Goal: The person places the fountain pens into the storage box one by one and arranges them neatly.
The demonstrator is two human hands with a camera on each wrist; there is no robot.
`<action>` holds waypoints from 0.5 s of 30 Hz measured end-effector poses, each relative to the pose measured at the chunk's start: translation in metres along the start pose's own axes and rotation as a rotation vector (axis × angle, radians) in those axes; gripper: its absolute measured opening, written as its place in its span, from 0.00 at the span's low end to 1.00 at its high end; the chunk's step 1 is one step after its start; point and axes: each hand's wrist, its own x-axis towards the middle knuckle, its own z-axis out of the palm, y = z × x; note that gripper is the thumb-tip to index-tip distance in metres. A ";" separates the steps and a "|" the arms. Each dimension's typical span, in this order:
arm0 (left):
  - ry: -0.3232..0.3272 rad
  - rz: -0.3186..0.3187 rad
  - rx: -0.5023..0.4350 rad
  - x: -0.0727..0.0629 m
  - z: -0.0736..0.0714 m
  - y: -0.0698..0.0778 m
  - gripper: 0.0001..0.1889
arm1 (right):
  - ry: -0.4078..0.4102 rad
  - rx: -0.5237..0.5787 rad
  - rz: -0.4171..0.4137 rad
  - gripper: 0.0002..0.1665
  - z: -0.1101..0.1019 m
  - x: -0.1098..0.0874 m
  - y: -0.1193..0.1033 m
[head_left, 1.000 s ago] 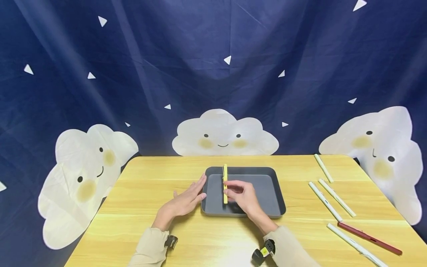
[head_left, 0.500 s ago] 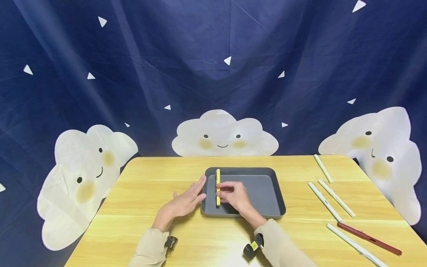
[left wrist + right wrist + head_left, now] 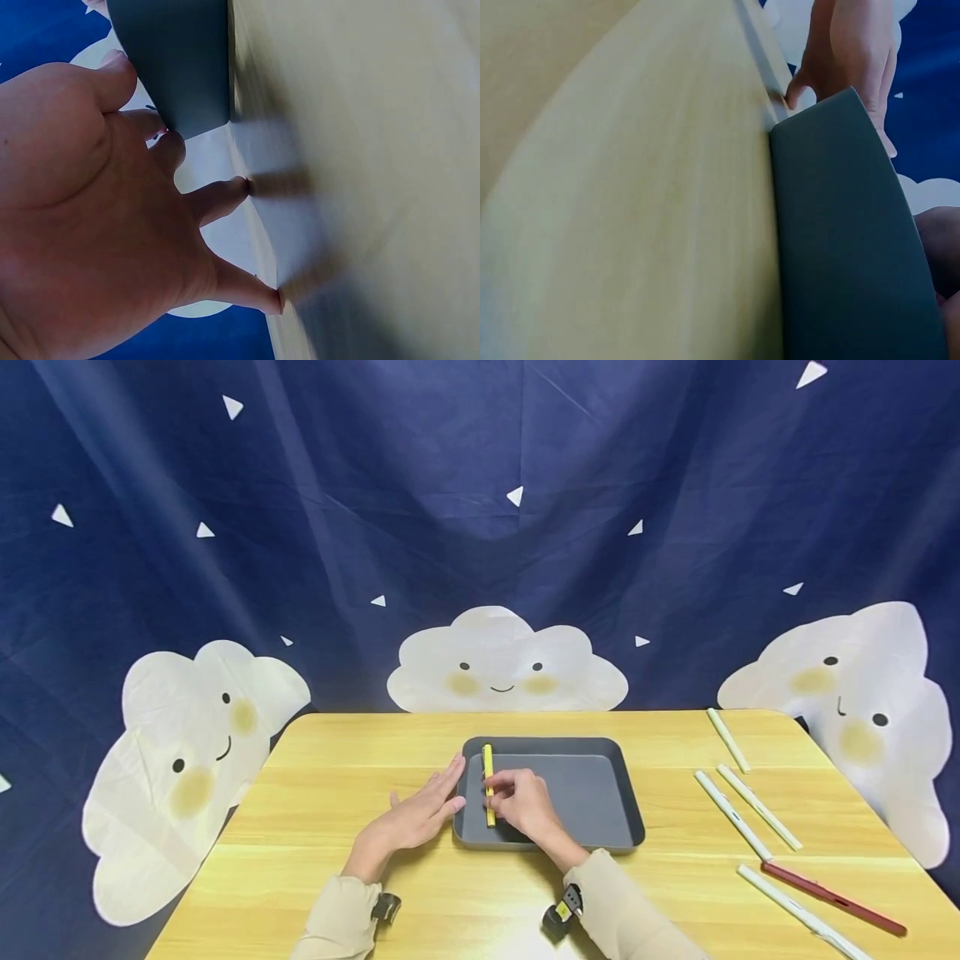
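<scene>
A yellow pen [image 3: 488,762] with a clip lies lengthwise along the left side of a dark grey rectangular tray [image 3: 588,797]. My right hand [image 3: 525,803] reaches in over the tray's near rim and pinches the pen between thumb and fingers around its middle. My left hand [image 3: 415,812] is spread beside the tray, its straight fingers against the left wall. In the left wrist view, that hand [image 3: 97,202] has its thumb and fingers at the tray wall [image 3: 180,64], and two fingertips reach down to the tabletop. The right wrist view shows mostly the tray's near wall [image 3: 847,240]; the pen is hidden there.
To the right on the wooden table [image 3: 465,910] lie several whitish pens, one [image 3: 727,739] near the back edge and another [image 3: 798,910] near the front. A dark red pen [image 3: 832,897] lies among them. A blue curtain [image 3: 480,543] with clouds hangs behind.
My right hand has carried the yellow pen leftward and lowered it toward the tray floor, near the left wall. My left hand has stayed in place.
</scene>
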 end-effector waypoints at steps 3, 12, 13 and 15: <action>-0.003 0.011 0.001 0.000 -0.001 0.002 0.35 | -0.005 -0.073 0.011 0.11 0.001 0.001 -0.003; -0.007 0.001 0.004 -0.002 -0.001 0.003 0.34 | -0.022 -0.125 0.056 0.12 0.002 0.004 -0.009; -0.008 0.000 0.005 -0.002 -0.001 0.003 0.34 | -0.021 -0.115 0.054 0.12 0.003 0.004 -0.009; -0.008 0.000 0.004 -0.002 -0.001 0.003 0.34 | -0.022 -0.085 0.049 0.12 0.004 0.004 -0.008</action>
